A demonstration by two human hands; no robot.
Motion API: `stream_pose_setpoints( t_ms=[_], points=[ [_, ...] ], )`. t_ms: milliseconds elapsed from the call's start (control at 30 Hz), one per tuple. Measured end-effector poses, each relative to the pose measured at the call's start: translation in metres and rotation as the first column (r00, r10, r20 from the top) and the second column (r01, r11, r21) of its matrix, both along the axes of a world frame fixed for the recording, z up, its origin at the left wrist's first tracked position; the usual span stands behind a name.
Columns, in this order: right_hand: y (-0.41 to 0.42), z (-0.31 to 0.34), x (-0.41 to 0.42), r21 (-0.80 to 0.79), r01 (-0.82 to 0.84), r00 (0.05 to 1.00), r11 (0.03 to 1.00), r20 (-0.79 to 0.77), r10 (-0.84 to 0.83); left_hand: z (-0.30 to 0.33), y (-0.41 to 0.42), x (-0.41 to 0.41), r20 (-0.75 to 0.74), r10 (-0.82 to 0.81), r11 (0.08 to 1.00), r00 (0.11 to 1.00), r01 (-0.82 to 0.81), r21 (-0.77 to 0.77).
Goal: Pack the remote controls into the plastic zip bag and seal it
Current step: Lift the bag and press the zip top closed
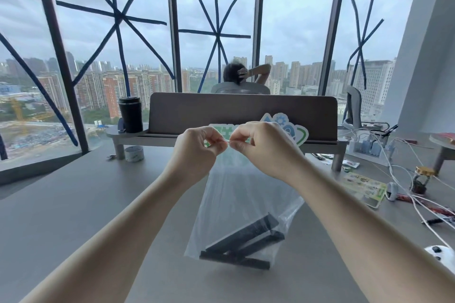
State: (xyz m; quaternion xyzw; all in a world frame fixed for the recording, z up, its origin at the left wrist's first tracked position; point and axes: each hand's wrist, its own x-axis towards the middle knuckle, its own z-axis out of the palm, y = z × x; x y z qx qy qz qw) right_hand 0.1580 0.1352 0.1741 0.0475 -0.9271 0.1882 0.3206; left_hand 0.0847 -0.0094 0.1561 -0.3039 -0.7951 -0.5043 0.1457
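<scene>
A clear plastic zip bag (236, 199) hangs in the air above the grey desk (73, 204). My left hand (197, 147) and my right hand (261, 145) pinch its top edge side by side, fingertips almost touching at the zip strip. Several black remote controls (243, 246) lie crossed at the bottom of the bag, seen through the plastic. The bag's top edge is mostly hidden behind my fingers.
A desk riser (241, 138) with a brown divider panel stands behind the bag, a black tumbler (131, 113) on its left end. A tape roll (134, 154) lies under it. Cables, a small jar (421, 179) and packets crowd the right side. A person sits beyond the divider.
</scene>
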Motion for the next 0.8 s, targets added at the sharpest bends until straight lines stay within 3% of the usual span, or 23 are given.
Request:
stream_pose_setpoints(
  t_ms=[267, 433, 800],
  points=[
    [-0.002, 0.001, -0.004, 0.017, 0.017, 0.997, 1.0, 0.076, -0.018, 0.001, -0.002, -0.003, 0.018, -0.035, 0.999, 0.999, 0.036, -0.032],
    [-0.004, -0.003, -0.006, 0.118, 0.033, 0.991, 0.992, 0.125, -0.047, -0.001, 0.001, -0.003, -0.005, -0.015, 1.0, 1.0, 0.015, -0.026],
    [0.009, -0.02, 0.006, 0.333, 0.117, 0.992, 0.936, 0.005, -0.126, -0.01, -0.001, -0.007, -0.061, 0.124, 0.991, 0.99, -0.12, 0.062]
  ],
)
